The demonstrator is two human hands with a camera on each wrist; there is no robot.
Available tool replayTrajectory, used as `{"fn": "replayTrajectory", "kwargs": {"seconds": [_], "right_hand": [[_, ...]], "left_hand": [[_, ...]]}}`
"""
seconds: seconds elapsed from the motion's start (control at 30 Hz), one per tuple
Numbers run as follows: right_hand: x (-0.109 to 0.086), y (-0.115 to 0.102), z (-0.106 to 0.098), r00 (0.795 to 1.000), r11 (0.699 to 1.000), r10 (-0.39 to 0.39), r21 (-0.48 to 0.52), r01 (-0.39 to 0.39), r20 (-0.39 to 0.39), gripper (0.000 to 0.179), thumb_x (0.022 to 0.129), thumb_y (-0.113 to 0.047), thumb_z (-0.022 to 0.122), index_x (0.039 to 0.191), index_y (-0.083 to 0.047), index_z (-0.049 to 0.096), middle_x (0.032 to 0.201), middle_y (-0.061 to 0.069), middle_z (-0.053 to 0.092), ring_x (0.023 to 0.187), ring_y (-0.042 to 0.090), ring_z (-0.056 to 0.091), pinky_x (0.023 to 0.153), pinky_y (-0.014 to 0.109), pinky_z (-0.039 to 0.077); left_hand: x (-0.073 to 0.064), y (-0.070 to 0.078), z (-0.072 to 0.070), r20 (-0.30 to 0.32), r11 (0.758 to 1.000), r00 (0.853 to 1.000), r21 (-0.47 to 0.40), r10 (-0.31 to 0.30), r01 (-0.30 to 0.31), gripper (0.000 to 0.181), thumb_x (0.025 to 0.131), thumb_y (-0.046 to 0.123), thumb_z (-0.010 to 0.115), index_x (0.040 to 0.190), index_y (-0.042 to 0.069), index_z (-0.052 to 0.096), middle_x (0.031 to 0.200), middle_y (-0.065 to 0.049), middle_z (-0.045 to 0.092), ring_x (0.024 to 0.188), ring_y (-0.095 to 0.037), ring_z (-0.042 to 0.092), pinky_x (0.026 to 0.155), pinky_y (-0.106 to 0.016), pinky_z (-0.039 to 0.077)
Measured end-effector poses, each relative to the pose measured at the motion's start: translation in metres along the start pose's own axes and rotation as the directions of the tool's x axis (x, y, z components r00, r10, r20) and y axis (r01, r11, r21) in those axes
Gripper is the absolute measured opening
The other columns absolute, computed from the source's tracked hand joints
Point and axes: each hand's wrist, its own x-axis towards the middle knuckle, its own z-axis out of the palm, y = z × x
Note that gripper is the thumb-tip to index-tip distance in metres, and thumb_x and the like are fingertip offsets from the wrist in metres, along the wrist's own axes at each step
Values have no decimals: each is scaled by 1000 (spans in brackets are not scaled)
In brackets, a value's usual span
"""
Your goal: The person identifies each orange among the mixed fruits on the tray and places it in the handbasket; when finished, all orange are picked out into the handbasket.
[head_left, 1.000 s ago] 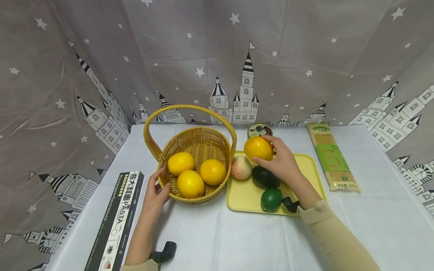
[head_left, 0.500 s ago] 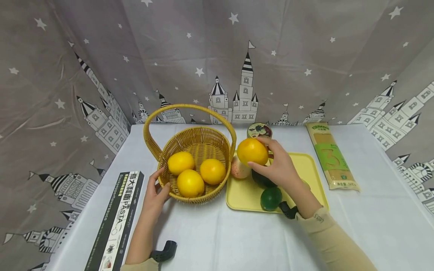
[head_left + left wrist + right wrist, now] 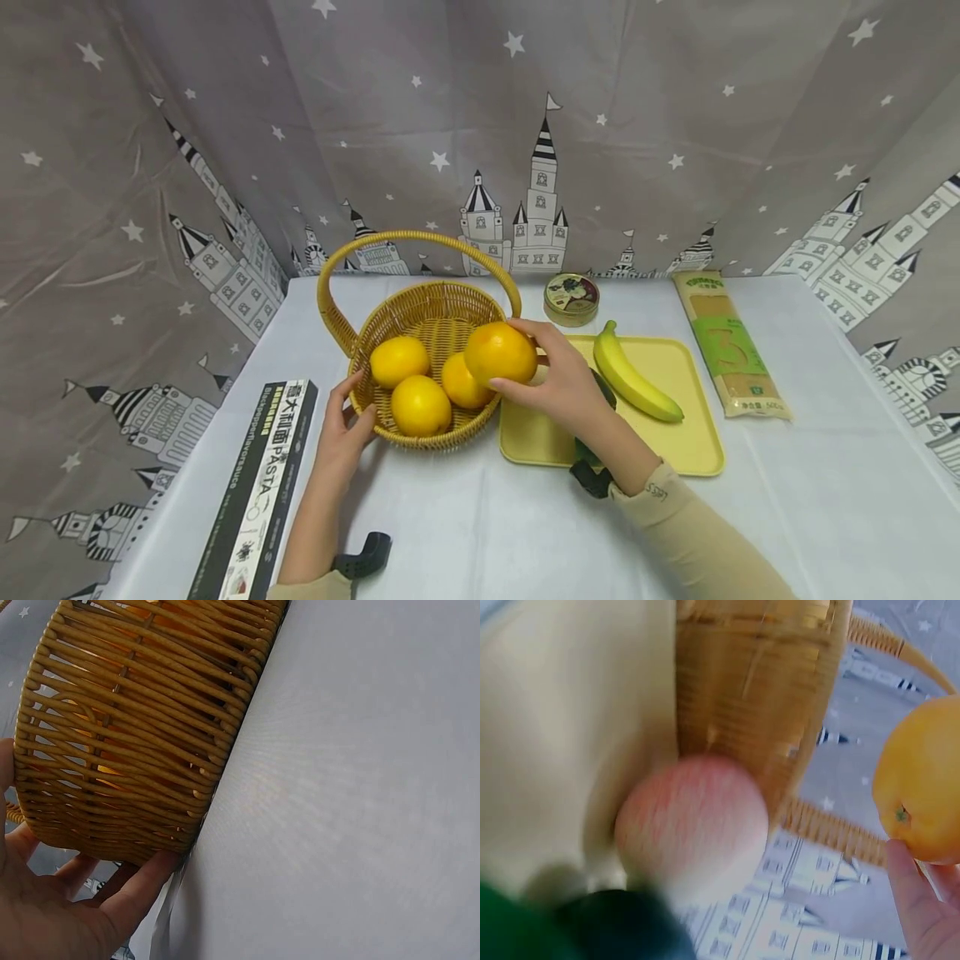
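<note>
My right hand holds an orange between thumb and fingers, over the right rim of a wicker basket. In the right wrist view the stem spot of the held orange shows. Several other oranges lie inside the basket. At the basket's near left side, my left hand grips the wall, thumb at the rim; the left wrist view shows its fingers against the weave. A pink and white peach sits beside the basket, hidden behind my right hand in the head view.
A yellow tray bears a banana and dark green fruits, mostly covered by my right arm. Behind it stands a round tin. A noodle packet lies at right, a black and white pasta box at left.
My right hand has carried the orange leftward from above the tray to the basket's right rim. The banana has come into view. My left hand and the basket have stayed put.
</note>
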Motion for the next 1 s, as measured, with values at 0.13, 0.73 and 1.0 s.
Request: {"fn": "replayTrajectory", "kwargs": {"seconds": [0.13, 0.73, 1.0], "right_hand": [[7, -7, 14, 1000, 999, 21, 32, -22, 14, 72, 77, -33, 82, 138, -16, 50, 125, -2, 52, 109, 15, 54, 88, 31, 53], [70, -16, 69, 999, 990, 1, -143, 6, 53, 74, 79, -42, 77, 142, -17, 45, 139, 0, 47, 123, 16, 46, 101, 35, 43], [84, 9, 85, 996, 978, 75, -196, -65, 48, 73, 80, -40, 77, 143, -18, 44, 141, 3, 45, 128, 21, 41, 106, 38, 38]], "left_hand": [[1, 0, 1, 5, 1000, 1000, 1, 5, -5, 57, 99, 6, 46, 151, 18, 25, 157, -10, 13, 132, -32, 34, 82, -19, 52], [1, -1, -1, -12, 1000, 1000, 1, -15, 15, 58, 98, 5, 47, 151, 17, 26, 157, -8, 14, 132, -32, 34, 81, -18, 52], [0, -1, -1, -9, 1000, 1000, 11, -6, 6, 57, 98, 5, 47, 151, 15, 26, 157, -10, 14, 132, -33, 35, 80, -18, 53]]}}
